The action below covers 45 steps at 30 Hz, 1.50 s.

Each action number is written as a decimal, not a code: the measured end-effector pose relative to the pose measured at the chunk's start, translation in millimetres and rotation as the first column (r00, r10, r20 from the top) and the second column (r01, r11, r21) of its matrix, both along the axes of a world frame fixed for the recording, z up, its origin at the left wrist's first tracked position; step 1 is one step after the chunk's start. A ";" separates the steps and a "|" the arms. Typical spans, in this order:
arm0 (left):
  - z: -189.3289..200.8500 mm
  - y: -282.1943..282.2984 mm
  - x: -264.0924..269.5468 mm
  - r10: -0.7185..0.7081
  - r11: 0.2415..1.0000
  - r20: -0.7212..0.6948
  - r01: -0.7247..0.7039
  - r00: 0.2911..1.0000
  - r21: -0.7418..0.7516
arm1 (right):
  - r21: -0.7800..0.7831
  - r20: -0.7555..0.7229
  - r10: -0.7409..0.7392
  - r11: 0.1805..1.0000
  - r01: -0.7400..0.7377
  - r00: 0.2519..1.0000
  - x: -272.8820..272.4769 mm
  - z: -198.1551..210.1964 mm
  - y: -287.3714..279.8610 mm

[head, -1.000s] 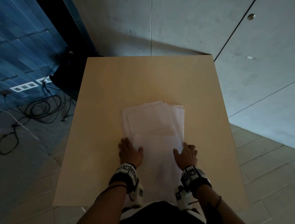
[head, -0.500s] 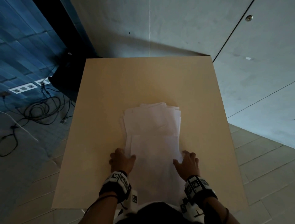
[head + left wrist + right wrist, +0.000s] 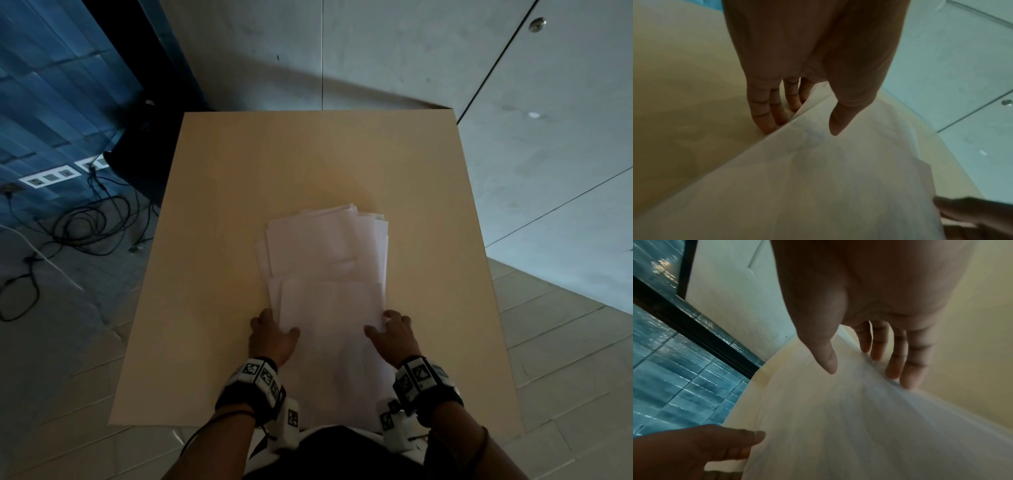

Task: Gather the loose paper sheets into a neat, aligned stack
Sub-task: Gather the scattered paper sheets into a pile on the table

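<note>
Left hand [image 3: 272, 337] at nine o'clock and right hand [image 3: 394, 334] at three flank the white paper sheets [image 3: 329, 274] on the tan wooden worktop [image 3: 308, 164], each grip relaxed, straight fingers against the edges

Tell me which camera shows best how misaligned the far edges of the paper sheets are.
The head view: it takes in the whole pile of paper sheets, with its far edges fanned and staggered on the table. The left wrist view shows only the pile's near left edge; the right wrist view shows the right edge, blurred.

Left hand [image 3: 272, 337] and right hand [image 3: 394, 334] flank uneven paper sheets [image 3: 329, 274] on table [image 3: 239, 192], thumbs on top sheet
</note>
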<state>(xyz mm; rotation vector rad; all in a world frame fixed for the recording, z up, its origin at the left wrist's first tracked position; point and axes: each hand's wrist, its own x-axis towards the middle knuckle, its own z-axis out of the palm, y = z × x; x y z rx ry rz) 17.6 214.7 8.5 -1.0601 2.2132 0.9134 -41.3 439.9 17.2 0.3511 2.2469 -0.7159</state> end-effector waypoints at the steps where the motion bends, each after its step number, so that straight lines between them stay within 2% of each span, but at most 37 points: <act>1: 0.6 -3.9 -0.1 0.019 1.000 -0.003 -0.019 1.000 -0.001 | 0.013 -0.009 -0.013 1.000 0.013 1.000 -1.5 0.2 2.9; 4: -0.7 -10.4 2.4 0.055 0.998 0.002 -0.055 0.998 -0.029 | 0.017 -0.020 -0.042 0.999 0.043 0.999 -5.2 -0.2 7.6; 7: -2.2 0.7 6.0 0.012 0.999 -0.002 -0.012 1.000 0.042 | -0.068 0.024 -0.004 0.998 0.006 1.000 -4.6 0.2 3.1; 11: -1.4 -3.4 -2.3 -0.013 0.997 0.015 0.012 1.000 0.072 | -0.052 0.048 0.001 0.999 0.002 0.999 -12.9 4.0 7.0; 15: 2.3 -26.9 -25.5 0.095 0.995 0.014 -0.095 0.995 0.017 | 0.019 -0.006 -0.062 0.998 0.063 0.998 -33.2 6.1 10.7; 20: 2.5 -27.7 -61.7 0.143 0.984 0.014 -0.144 0.990 0.104 | 0.007 0.011 -0.041 0.999 0.041 0.999 -50.0 4.3 -5.5; 24: 2.2 -21.0 -73.5 0.169 0.970 -0.002 -0.166 0.986 0.180 | -0.065 0.077 -0.125 0.989 0.131 0.989 -57.2 3.7 -16.9; 28: -2.4 -32.5 -75.1 0.219 0.973 0.034 -0.221 0.975 0.066 | -0.032 0.044 -0.261 0.964 0.263 0.964 -68.1 3.1 -11.6; 30: -3.0 -29.7 -77.3 0.219 0.971 0.035 -0.221 0.975 0.087 | -0.010 0.028 -0.286 0.958 0.287 0.958 -67.9 1.4 -11.0; 36: -24.2 -26.2 -87.7 0.191 0.956 -0.012 -0.183 0.982 0.228 | -0.060 0.067 -0.245 0.967 0.249 0.967 -66.6 -1.0 -28.3; 41: -8.8 -21.9 -86.9 0.227 0.962 -0.005 -0.223 0.974 0.159 | 0.004 0.079 -0.262 0.965 0.262 0.962 -72.9 1.0 -20.9; 45: -13.9 -16.9 -82.8 0.217 0.960 -0.024 -0.209 0.976 0.186 | -0.004 0.089 -0.223 0.975 0.224 0.971 -70.6 -1.5 -22.5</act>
